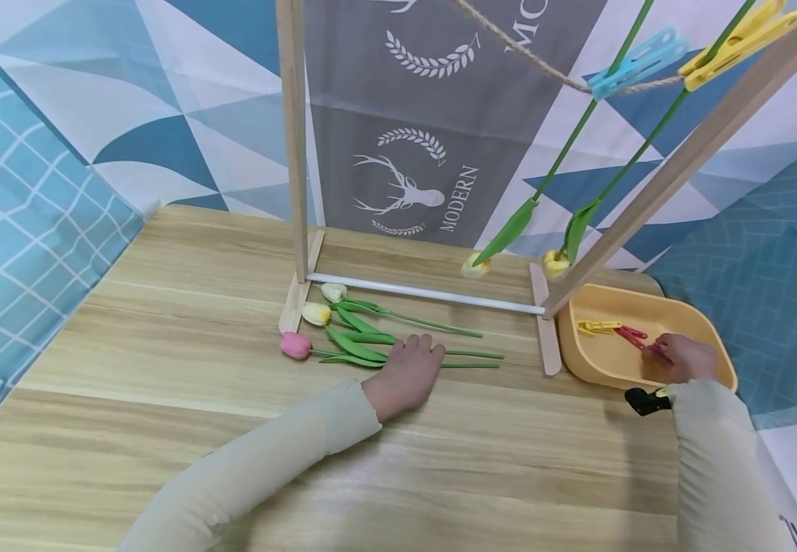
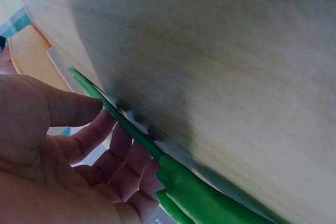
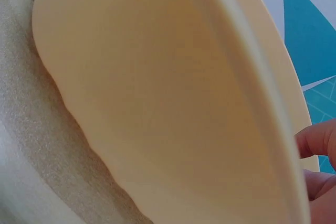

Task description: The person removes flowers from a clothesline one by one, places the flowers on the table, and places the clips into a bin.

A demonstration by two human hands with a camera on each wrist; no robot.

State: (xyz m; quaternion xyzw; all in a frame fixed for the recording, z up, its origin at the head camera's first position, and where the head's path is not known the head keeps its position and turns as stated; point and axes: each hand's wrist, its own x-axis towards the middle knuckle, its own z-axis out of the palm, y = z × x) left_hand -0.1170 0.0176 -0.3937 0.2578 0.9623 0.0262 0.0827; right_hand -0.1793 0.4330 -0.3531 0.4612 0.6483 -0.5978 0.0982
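Three artificial tulips lie on the table: a pink tulip (image 1: pixel 296 346), a yellow-white tulip (image 1: pixel 316 313) and a white tulip (image 1: pixel 334 292). My left hand (image 1: pixel 405 377) is over the lower stems. In the left wrist view its thumb and fingers pinch a green stem (image 2: pixel 128 124); which tulip that belongs to I cannot tell. Inside the orange basin (image 1: pixel 587 371), my right hand (image 1: pixel 689 359) pinches a red clothespin (image 1: pixel 659 353). Another red clothespin (image 1: pixel 631 336) and a yellow clothespin (image 1: pixel 598 327) lie beside it. The basin's rim hides most of the right hand in the right wrist view.
A wooden frame (image 1: pixel 293 146) with a white crossbar (image 1: pixel 426 294) stands behind the tulips. From its rope (image 1: pixel 522 50), a blue clothespin (image 1: pixel 636 64) and a yellow clothespin (image 1: pixel 739 47) hold two tulips head down. The frame's right foot (image 1: pixel 546 337) adjoins the basin.
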